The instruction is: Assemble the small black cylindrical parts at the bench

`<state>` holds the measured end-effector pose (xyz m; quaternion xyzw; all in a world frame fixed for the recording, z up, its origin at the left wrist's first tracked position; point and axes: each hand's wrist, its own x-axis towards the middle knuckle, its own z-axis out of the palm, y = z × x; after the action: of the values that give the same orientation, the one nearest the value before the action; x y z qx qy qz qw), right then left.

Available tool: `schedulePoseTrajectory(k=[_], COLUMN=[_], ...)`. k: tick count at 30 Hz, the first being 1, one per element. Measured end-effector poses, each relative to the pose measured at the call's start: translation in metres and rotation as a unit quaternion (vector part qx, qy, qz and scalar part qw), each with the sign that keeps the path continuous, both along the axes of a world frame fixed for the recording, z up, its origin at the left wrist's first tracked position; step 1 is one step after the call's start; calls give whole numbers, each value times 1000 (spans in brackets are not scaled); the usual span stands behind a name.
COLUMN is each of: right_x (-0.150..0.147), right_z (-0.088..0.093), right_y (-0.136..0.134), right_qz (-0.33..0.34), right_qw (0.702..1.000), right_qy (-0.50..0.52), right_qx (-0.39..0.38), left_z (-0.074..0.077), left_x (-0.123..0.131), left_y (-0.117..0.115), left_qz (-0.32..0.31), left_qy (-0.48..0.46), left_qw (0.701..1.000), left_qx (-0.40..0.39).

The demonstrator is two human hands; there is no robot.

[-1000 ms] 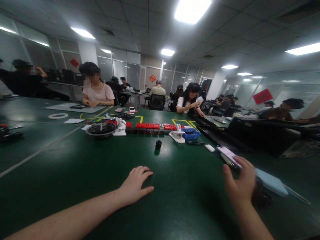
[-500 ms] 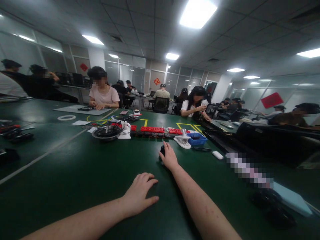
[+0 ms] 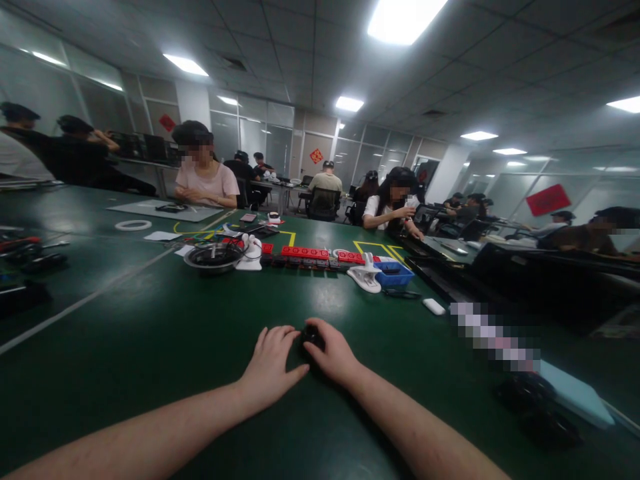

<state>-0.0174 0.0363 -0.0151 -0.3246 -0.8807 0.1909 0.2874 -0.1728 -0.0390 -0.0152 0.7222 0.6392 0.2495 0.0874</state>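
My left hand (image 3: 271,363) lies flat and open on the green table (image 3: 150,320), fingers stretched forward. Right beside it, my right hand (image 3: 333,352) is closed around a small black round object (image 3: 311,335) that shows between the two hands. Both forearms reach in from the bottom edge of the head view.
Farther back on the table stand a round metal dish (image 3: 213,257), a row of red blocks (image 3: 305,253), a white clip-like piece (image 3: 365,277) and a blue bin (image 3: 393,273). A small white item (image 3: 433,306) and a light-blue case (image 3: 575,393) lie at the right. Several people sit at tables behind.
My right hand left the phone at the right, reached forward to the black object, and has pulled it back beside my left hand. The left hand stayed flat.
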Motion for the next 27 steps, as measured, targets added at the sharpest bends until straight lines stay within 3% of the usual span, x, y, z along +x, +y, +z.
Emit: schedulePoseTrajectory(k=[5,9,15,20,27], right_x=[16,24,22,18,30], right_z=[5,8,12,9,17], right_y=[-45,-60,-65,-61,-59], right_qz=[34,39,36,2,121], right_qw=[993,989,994,994,986], right_qy=[43,60,76,59,72], right_qx=[-106,-130,-63,-96,-93], left_z=[7,12,12,10,5], left_x=[-1,4,8,7,4], left_y=[-1,-8,-14,-9,-4], left_qz=[-63,-123,-153,-179,-195], left_qy=[14,-6,-39,-44,-53], left_qw=[998,992,986,982,979], left_qx=[-15,-8,-44,-35,-32])
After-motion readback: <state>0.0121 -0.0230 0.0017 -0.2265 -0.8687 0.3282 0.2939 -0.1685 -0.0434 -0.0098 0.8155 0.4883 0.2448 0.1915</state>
